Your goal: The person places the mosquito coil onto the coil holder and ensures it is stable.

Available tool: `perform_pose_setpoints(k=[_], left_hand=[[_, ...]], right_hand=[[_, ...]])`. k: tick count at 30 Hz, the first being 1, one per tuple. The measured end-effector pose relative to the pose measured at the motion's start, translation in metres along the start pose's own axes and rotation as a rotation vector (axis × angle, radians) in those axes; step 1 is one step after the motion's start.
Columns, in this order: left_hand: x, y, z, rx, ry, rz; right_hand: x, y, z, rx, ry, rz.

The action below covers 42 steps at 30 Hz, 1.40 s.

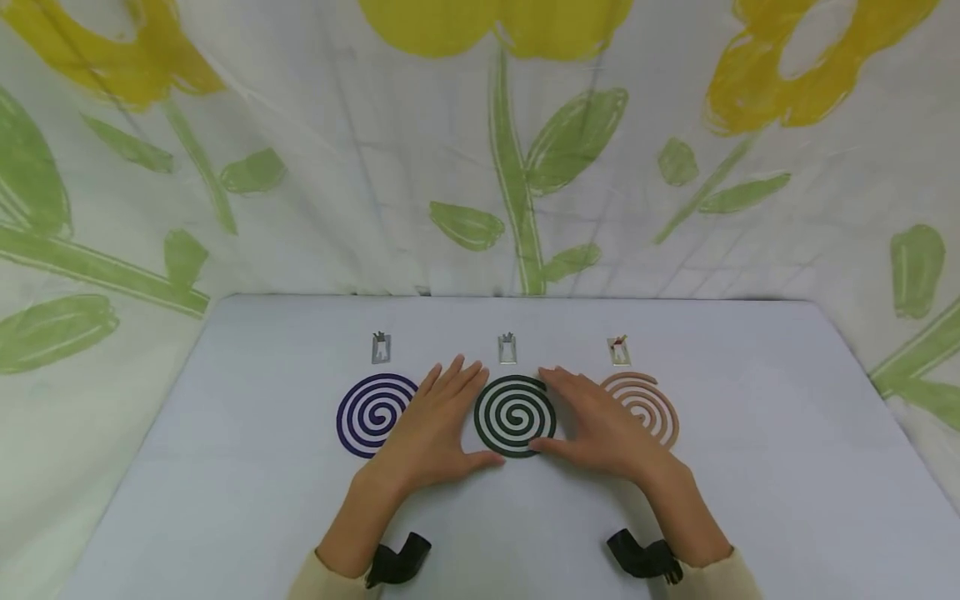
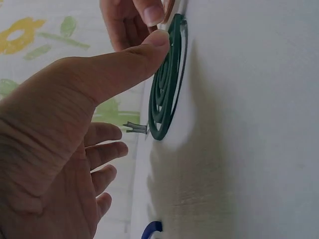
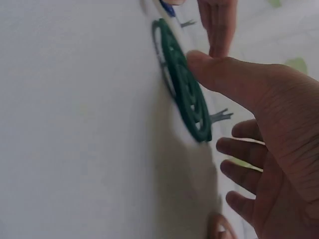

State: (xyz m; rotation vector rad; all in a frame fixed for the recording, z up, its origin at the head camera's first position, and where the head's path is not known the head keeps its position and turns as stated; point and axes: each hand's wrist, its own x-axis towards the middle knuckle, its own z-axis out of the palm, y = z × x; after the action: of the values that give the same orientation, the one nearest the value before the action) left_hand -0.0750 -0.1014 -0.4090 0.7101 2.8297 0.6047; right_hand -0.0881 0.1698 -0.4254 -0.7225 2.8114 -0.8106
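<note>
A dark green mosquito coil (image 1: 515, 417) is at the middle of the white table, between both hands. My left hand (image 1: 431, 429) is at its left side, fingers extended and spread from the thumb, partly covering a blue mosquito coil (image 1: 363, 417). The right hand (image 1: 607, 425) faces it from the other side, its thumb overlapping the green coil's lower right edge, and hides part of a tan mosquito coil (image 1: 660, 408). In the right wrist view the thumb (image 3: 214, 69) appears at the green coil's edge; whether it touches, I cannot tell. Neither hand's fingers curl round anything.
Behind the coils stand three small metal coil stands: left (image 1: 381, 347), middle (image 1: 507, 348) and right (image 1: 618, 350). The white table (image 1: 225, 500) ends at a cloth backdrop (image 1: 360, 233) painted with flowers. Black straps (image 1: 401, 560) hang at both wrists.
</note>
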Motion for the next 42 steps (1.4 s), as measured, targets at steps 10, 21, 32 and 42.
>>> perform_pose_setpoints(k=[10,21,32,42], left_hand=[[0.005,-0.002,0.011,-0.019,-0.010,0.037],[0.006,-0.001,0.019,-0.054,0.011,0.046],[0.005,-0.004,0.019,-0.027,0.017,0.013],[0.006,-0.007,0.018,-0.027,-0.005,-0.006]], right_hand=[[-0.001,0.001,0.006,-0.076,0.005,-0.024],[-0.003,0.002,0.006,-0.127,0.015,-0.007],[-0.005,0.004,0.005,-0.082,-0.012,0.007],[-0.002,0.001,0.002,-0.081,-0.034,0.018]])
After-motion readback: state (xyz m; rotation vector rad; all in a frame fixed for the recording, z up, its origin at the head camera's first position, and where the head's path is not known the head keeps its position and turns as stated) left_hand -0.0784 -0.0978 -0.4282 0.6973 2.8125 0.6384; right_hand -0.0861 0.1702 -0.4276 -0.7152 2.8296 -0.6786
